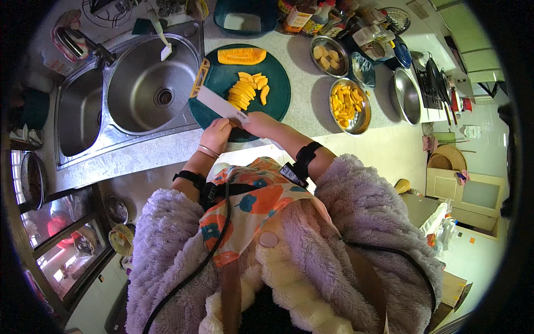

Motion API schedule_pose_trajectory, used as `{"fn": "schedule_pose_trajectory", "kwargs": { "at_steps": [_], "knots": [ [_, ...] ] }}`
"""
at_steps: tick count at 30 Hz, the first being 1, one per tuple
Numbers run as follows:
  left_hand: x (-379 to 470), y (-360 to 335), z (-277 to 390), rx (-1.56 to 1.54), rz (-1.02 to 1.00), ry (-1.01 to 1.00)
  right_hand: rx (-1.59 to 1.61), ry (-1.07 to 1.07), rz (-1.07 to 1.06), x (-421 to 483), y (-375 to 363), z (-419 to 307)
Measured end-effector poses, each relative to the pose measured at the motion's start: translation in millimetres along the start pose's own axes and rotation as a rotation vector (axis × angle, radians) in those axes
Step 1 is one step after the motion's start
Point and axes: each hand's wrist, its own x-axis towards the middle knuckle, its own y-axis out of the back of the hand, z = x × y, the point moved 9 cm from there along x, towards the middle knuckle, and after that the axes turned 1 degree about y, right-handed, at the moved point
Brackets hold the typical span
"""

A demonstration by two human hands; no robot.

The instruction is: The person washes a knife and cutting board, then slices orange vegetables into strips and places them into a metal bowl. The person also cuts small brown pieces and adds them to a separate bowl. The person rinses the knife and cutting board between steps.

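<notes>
My right hand (259, 124) grips a cleaver (221, 105) at the near edge of a round green cutting board (275, 75). Its pale blade slants up and left over the board. My left hand (217, 132) is curled close beside the right, by the blade's near end; its fingertips are hidden, and I cannot tell whether it holds anything. Thin pumpkin slices (242, 94) lie fanned beyond the blade, with a few loose ones to their right. A larger pumpkin piece (242, 56) rests at the board's far side. A yellow slotted handle (200, 77) shows at the board's left edge.
Left of the board is a double steel sink (137, 83) with a faucet (87, 48). To the right stand a steel bowl of pumpkin slices (365, 119) and another of pale chunks (344, 69). Bottles (319, 16) and a dark green basin (246, 31) line the back.
</notes>
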Motion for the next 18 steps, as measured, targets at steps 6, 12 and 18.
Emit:
{"fn": "schedule_pose_trajectory", "kwargs": {
  "at_steps": [6, 12, 18],
  "knots": [
    [7, -14, -5, 0.119, -0.122, 0.072, 0.43, -0.153, 0.194, -29, 34, 16],
    [27, -6, -11, 0.099, -0.005, 0.113, 0.129, -0.092, 0.67, -75, 95, 60],
    [30, -12, -23, 0.046, -0.172, 0.24, -0.169, -0.265, 0.62, -68, 87, 93]
  ]
}}
